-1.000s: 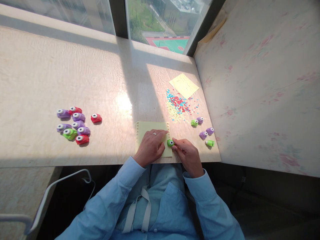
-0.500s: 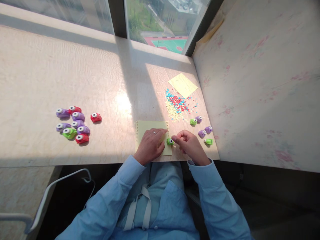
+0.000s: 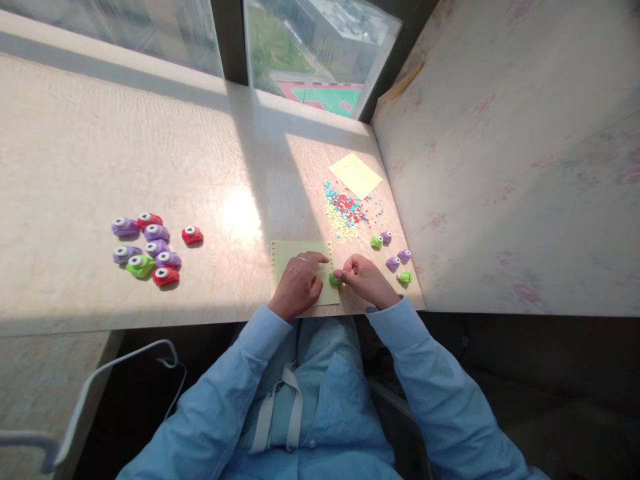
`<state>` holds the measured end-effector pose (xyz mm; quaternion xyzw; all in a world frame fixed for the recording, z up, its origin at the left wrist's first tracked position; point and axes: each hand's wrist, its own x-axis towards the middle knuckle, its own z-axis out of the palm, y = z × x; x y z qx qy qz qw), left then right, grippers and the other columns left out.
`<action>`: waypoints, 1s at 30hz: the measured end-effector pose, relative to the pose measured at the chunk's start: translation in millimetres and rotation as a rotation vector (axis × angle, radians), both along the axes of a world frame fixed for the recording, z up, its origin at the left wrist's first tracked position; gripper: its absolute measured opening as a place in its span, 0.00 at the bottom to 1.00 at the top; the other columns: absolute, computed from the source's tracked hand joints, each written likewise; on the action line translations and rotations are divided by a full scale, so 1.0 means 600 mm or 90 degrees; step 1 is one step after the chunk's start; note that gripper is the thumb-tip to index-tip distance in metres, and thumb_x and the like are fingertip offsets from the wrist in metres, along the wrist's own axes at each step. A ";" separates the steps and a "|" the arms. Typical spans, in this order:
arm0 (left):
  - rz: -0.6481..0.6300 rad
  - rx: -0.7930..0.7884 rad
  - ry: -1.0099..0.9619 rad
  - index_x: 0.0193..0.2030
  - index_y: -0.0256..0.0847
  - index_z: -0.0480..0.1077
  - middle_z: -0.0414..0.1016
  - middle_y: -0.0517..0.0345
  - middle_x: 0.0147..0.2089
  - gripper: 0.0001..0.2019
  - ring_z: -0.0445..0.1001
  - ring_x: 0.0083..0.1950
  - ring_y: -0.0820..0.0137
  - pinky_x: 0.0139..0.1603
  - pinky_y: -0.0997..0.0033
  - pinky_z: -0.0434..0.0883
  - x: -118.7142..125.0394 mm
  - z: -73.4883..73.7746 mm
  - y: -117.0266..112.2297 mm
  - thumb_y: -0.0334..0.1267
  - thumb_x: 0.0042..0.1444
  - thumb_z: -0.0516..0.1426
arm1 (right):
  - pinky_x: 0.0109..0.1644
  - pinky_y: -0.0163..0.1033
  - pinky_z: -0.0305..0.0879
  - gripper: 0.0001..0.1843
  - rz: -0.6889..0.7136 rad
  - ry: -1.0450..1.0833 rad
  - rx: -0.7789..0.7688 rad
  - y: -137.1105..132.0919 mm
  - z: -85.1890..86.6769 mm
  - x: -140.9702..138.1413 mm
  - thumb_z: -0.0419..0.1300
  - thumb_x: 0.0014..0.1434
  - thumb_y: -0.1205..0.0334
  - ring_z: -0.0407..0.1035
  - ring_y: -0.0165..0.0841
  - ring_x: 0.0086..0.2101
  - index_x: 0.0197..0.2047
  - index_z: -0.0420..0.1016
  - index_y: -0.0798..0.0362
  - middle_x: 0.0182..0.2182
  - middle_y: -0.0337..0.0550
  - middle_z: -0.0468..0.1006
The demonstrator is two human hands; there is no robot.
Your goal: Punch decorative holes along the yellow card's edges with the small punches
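A pale yellow sheet of paper [image 3: 285, 253] lies at the table's front edge, with rows of small punched notches along its left and right sides. My left hand [image 3: 297, 283] rests over it, fingers stretched out, a ring on one finger. At the sheet's right edge sits a small green craft punch [image 3: 333, 279]. The thumb of my right hand [image 3: 369, 281] is on top of this punch and hides part of it, while the other fingers curl in beside it. Whether those fingers touch the punch's body cannot be seen.
Several purple, red and green punches [image 3: 156, 248] are grouped at left. More small punches [image 3: 393, 263] stand at right by the floral-papered wall [image 3: 500, 200]. Behind them lie red, blue and yellow paper bits [image 3: 347, 210] and another yellow sheet [image 3: 355, 175].
My right thumb has come leftward onto the green punch, covering its white top. My left hand stays on the sheet. The view has shifted slightly.
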<state>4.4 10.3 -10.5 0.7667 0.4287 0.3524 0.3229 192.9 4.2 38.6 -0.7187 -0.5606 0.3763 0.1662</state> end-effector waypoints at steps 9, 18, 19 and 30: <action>0.092 -0.089 -0.253 0.31 0.41 0.68 0.73 0.60 0.31 0.13 0.72 0.36 0.69 0.39 0.69 0.69 -0.002 -0.009 0.009 0.22 0.46 0.48 | 0.32 0.35 0.54 0.13 0.026 -0.147 -0.077 0.010 0.016 -0.021 0.64 0.57 0.61 0.63 0.31 0.28 0.28 0.62 0.50 0.24 0.33 0.69; 0.126 -0.124 -0.304 0.26 0.40 0.69 0.73 0.61 0.27 0.12 0.71 0.32 0.71 0.37 0.71 0.68 0.001 -0.004 0.008 0.22 0.45 0.48 | 0.34 0.34 0.57 0.11 0.087 -0.279 -0.139 0.025 0.025 -0.033 0.64 0.62 0.61 0.67 0.32 0.31 0.32 0.66 0.52 0.29 0.40 0.74; 0.128 -0.123 -0.305 0.26 0.40 0.70 0.74 0.61 0.27 0.12 0.71 0.32 0.71 0.37 0.71 0.68 0.001 -0.004 0.008 0.22 0.45 0.48 | 0.34 0.34 0.57 0.10 0.087 -0.290 -0.140 0.025 0.025 -0.034 0.64 0.62 0.60 0.68 0.32 0.32 0.34 0.66 0.52 0.30 0.41 0.75; 0.117 -0.096 -0.258 0.26 0.41 0.70 0.74 0.60 0.27 0.12 0.72 0.32 0.70 0.37 0.70 0.69 -0.001 -0.004 0.007 0.22 0.44 0.49 | 0.36 0.38 0.58 0.10 0.090 -0.341 -0.139 0.016 0.018 -0.046 0.60 0.66 0.57 0.74 0.40 0.38 0.45 0.68 0.54 0.39 0.53 0.80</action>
